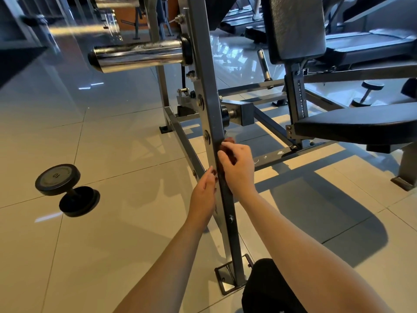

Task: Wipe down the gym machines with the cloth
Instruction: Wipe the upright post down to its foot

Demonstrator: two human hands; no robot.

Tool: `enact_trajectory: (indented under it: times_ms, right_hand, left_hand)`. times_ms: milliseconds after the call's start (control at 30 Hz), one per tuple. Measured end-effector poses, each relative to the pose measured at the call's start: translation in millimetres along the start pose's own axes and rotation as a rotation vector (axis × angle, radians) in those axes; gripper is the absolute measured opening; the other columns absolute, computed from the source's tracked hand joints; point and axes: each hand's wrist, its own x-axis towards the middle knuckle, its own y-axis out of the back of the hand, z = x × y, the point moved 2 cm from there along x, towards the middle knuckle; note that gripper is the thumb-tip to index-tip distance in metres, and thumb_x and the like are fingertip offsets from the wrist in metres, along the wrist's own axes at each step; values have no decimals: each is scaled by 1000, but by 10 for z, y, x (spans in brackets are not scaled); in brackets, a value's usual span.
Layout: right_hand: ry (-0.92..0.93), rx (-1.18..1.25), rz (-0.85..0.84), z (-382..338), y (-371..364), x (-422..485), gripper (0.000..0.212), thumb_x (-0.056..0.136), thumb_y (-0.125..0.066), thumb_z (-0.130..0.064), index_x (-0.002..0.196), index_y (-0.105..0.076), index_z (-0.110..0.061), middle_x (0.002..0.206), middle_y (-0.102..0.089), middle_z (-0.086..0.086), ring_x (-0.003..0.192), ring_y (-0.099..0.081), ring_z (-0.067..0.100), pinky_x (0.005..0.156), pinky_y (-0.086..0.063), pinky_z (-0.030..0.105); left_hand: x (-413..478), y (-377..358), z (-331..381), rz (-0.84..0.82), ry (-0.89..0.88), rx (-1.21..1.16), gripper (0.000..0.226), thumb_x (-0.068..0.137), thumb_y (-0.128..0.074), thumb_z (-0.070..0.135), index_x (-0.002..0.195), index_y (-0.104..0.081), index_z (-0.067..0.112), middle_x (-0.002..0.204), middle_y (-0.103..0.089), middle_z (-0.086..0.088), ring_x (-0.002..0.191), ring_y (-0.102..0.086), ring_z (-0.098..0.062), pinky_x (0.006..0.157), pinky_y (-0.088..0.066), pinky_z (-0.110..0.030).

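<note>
A grey steel upright post (211, 102) of a gym machine runs from the top of the head view down to a floor plate near my knee. My right hand (237, 168) grips a dark reddish-brown cloth (229, 141) and presses it against the post's right side, about mid-height. Most of the cloth is hidden under my fingers. My left hand (204, 193) rests with straight fingers against the post's left side, just below the right hand.
A black dumbbell (66, 188) lies on the tiled floor to the left. A chrome weight sleeve (135, 56) sticks out leftward from the post above. The machine's black seat pad (361, 125) and back pad (295, 26) are at the right, with frame bars (270, 125) low across the floor.
</note>
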Motion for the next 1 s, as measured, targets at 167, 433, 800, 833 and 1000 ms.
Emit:
enact_trajectory:
  times_ms: [167,433,800,833,1000]
  right_hand:
    - [119,-161,-117,233,-55,-145,35,100,-60,-13,134,-64,-20,134,-50,0,125,-44,11,106,-36,17]
    - [-113,-126,-111,575,52,-363,18,97,-63,-12,111,-71,-20,115,-57,-5,107,-52,9,102,-51,33]
    - [-59,-17,40,349,-142,-216,14,99,-60,-13,105,-70,-21,110,-56,-9,103,-52,4,94,-47,18]
    - [-89,-29,21,404,-103,-264,13,99,-61,-13,105,-70,-21,108,-57,-9,101,-53,3,94,-49,21]
    - [-19,-36,-6,221,-43,-66,15,99,-61,-13,106,-71,-20,110,-57,-11,101,-50,-5,87,-38,4]
  left_hand:
    - [-11,-14,35,-7,-33,25,43,108,-30,50,146,-48,39,138,-59,15,129,-53,-5,109,-46,-29]
    - [-18,-22,-54,-18,-37,42,46,109,-33,47,153,-39,37,152,-47,14,139,-43,-4,104,-39,-17]
    - [26,28,-30,-21,-28,77,42,110,-32,44,149,-45,39,141,-56,15,124,-52,-1,80,-49,-6]
    - [19,27,-26,-26,-21,81,43,109,-32,45,151,-42,39,145,-51,15,126,-49,-1,75,-45,-2]
    - [45,13,-18,9,-55,55,42,109,-32,46,148,-47,38,142,-57,13,134,-49,-7,108,-45,-25]
